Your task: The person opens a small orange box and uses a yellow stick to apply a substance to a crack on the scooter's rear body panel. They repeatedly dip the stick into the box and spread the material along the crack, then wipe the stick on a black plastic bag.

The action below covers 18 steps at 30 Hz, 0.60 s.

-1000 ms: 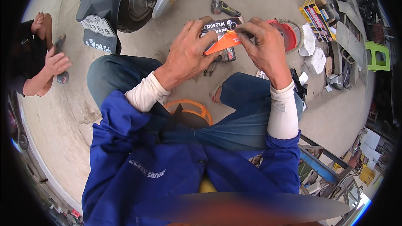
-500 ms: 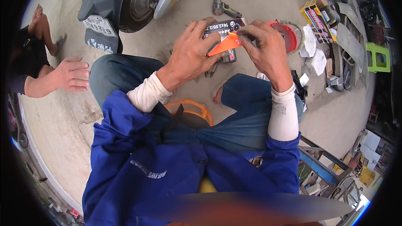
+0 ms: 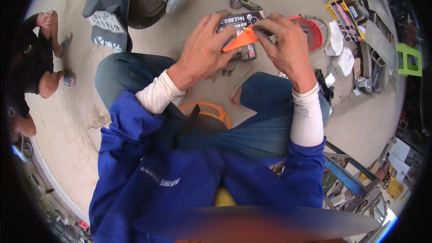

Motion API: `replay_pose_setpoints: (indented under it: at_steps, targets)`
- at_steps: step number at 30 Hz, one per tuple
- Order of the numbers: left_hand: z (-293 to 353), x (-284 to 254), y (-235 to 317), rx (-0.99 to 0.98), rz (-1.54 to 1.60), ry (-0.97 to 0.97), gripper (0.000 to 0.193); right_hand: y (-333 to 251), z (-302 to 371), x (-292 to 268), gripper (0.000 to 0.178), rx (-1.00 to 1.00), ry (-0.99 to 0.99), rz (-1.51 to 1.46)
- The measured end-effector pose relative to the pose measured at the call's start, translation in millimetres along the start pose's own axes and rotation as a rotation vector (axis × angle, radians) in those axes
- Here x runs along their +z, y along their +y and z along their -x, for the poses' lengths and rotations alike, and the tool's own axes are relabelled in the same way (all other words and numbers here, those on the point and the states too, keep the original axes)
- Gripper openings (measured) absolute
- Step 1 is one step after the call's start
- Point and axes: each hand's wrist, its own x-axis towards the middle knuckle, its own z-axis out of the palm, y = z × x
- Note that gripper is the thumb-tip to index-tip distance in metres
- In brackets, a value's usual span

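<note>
Left hand is closed around the near left end of a small printed box, thumb on the near side and fingers over the far side. Right hand has thumb and fingertips pinched on the orange edge at the box's right end; how firmly they press is hidden. The box is off the ground, tilted, above the gap between the knees. This position appears chosen to bring the edge into clear view, the left hand steadying the bulk so that the right can work finely. Contents, if any, do not show.

A cordless drill lies on the floor beyond the hands, and a second tool lies partly hidden below the box; both are presumably set there for easy reach. A red tub stands just beyond the right hand, with white blocks and a yellow carton farther right, seemingly kept aside from the working space. A scooter stands ahead to the left. Another person is at far left, well apart from the box.
</note>
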Motion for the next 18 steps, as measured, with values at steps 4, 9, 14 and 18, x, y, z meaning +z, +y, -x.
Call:
replay_pose_setpoints:
  at_steps: [4,9,14,18]
  targets:
    - [-2.8,-3.0,3.2,-0.006,0.022,0.005,0.039,-0.3,-0.5,3.4,0.014,-0.004,0.054,-0.016]
    - [-4.0,1.1,-1.7,0.008,0.024,0.013,0.038,2.4,3.3,-0.6,0.015,0.014,-0.007,-0.037]
    - [-0.2,-0.8,3.3,-0.012,0.04,0.0,0.038,-2.5,7.0,-2.5,0.016,0.041,-0.031,-0.089]
    - [-2.9,-3.2,0.8,-0.001,0.034,0.005,0.038,2.6,2.3,-0.4,0.016,0.032,-0.015,-0.039]
